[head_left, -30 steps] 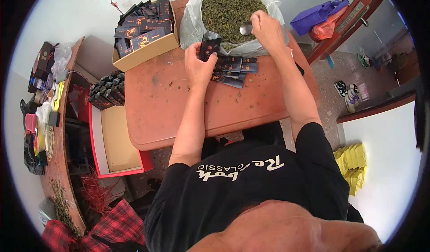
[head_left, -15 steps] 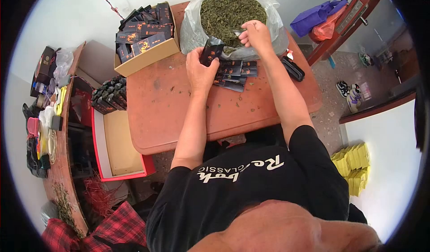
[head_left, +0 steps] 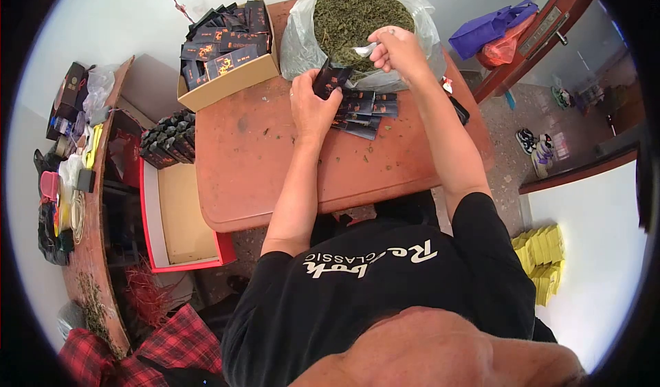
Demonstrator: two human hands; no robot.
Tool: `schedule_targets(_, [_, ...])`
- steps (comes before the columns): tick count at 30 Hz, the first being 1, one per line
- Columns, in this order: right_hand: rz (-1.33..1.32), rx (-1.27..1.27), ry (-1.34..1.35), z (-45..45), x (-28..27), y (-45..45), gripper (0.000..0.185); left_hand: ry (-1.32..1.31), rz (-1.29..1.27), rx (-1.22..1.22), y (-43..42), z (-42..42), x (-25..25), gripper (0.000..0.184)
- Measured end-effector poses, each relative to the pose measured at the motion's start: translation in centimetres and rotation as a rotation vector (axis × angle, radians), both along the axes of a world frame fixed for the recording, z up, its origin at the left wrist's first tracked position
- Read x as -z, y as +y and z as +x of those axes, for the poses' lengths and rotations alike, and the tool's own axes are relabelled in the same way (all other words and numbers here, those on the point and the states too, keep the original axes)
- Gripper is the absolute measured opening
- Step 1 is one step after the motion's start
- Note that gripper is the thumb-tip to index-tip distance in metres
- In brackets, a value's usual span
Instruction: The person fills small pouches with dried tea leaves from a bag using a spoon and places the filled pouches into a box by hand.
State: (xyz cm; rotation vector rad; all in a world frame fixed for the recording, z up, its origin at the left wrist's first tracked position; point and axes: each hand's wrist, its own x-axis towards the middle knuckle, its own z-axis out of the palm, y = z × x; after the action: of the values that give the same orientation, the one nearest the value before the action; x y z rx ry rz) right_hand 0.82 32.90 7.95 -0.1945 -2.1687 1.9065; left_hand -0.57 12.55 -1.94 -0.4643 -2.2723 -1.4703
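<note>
My left hand [head_left: 311,106] is closed around a small black pouch [head_left: 331,79] with orange print, held tilted above the table. In my right hand [head_left: 401,56] a metal spoon [head_left: 364,51] is pinched, its bowl pointing left toward the pouch. What lies in the bowl is too small to make out. Behind the spoon, a heap of dried green leaves [head_left: 361,16] fills a clear plastic bag [head_left: 297,43]. Several flat black pouches [head_left: 364,124] lie overlapping on the table just right of my left hand.
A cardboard box [head_left: 230,84] full of black pouches stands on the reddish-brown table [head_left: 268,174]. Left of it, lower down, a red box [head_left: 227,249] holds upright pouches at one end. A dark case [head_left: 460,110] lies near the table's right edge, partly behind my right arm.
The spoon's bowl now shows above the leaves' near edge, where before it was mostly hidden. My left hand still grips the pouch. The whole view has shifted slightly.
</note>
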Motion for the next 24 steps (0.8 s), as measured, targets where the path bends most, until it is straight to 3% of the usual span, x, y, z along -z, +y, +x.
schedule_targets(6, [0.406,0.045,0.081,1.3,-1.0,-4.0,0.030,-0.013,-0.018,-0.010,0.0,0.3,-0.3,0.050])
schedule_targets(10, [0.854,0.025,0.419,1.5,0.3,-5.3,0.022,-0.007,-0.011,0.000,-0.1,0.4,-0.5,0.050])
schedule_targets(16, [0.955,0.055,0.452,3.5,-2.3,-5.5,0.015,-0.004,0.042,0.002,0.0,0.2,-0.2,0.050])
schedule_targets(21, [1.030,-0.023,0.584,4.0,-0.2,-5.7,0.014,0.043,0.088,0.017,0.1,0.1,0.0,0.048])
schedule_targets(24, [0.963,0.083,0.694,4.0,-0.1,-5.2,0.017,0.130,0.153,0.003,0.1,0.0,-0.4,0.044])
